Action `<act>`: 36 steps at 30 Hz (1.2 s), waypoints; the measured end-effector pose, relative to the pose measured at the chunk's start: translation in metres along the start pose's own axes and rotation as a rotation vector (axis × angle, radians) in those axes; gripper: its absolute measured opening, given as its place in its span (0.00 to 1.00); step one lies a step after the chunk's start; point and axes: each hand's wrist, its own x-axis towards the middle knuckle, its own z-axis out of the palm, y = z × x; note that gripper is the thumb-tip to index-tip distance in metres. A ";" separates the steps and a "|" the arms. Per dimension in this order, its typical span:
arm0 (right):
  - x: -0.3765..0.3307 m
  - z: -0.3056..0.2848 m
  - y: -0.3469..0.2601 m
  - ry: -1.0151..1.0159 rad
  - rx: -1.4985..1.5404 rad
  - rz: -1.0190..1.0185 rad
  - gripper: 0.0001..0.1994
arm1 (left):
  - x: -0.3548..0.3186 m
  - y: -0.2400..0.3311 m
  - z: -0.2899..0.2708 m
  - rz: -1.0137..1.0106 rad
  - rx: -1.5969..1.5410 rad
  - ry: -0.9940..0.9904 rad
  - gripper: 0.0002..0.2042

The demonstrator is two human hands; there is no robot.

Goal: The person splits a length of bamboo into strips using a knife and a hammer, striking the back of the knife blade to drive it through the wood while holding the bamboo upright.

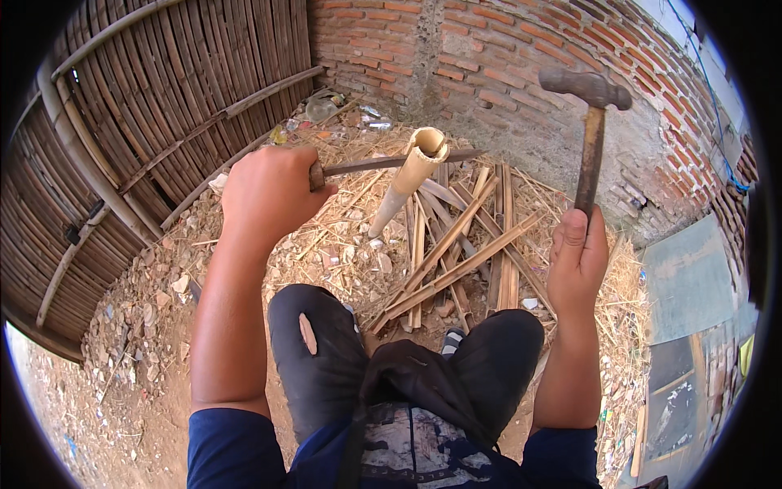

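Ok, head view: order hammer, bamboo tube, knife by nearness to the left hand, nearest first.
1. Knife: gripped in the left hand.
2. Bamboo tube: right of that hand, mid-picture.
3. Hammer: far right, in the right hand.

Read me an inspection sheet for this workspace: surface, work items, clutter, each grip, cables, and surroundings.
Surface: bare ground, strewn with straw-like debris and stones.
Work items: bamboo tube standing on end, its top rim split; knife crosses near the rim, but whether in the split or behind it is unclear; hammer raised, head up.
Clutter: bamboo strips piled crosswise; litter near the corner.
Left grip: closed on the knife's handle.
Right grip: closed on the hammer's handle.
Cables: blue cord or cable by the brick wall.
Surroundings: slatted wall left, brick wall ahead and right.
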 end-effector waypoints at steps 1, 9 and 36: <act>-0.007 0.002 0.004 0.020 0.012 -0.030 0.18 | 0.002 -0.001 0.001 0.004 0.003 0.000 0.18; -0.016 0.022 -0.006 -0.208 -0.234 0.003 0.17 | 0.005 0.004 0.000 -0.042 0.046 -0.014 0.18; 0.006 0.008 -0.007 -0.036 -0.242 -0.029 0.20 | 0.009 0.017 -0.009 -0.086 0.085 -0.099 0.15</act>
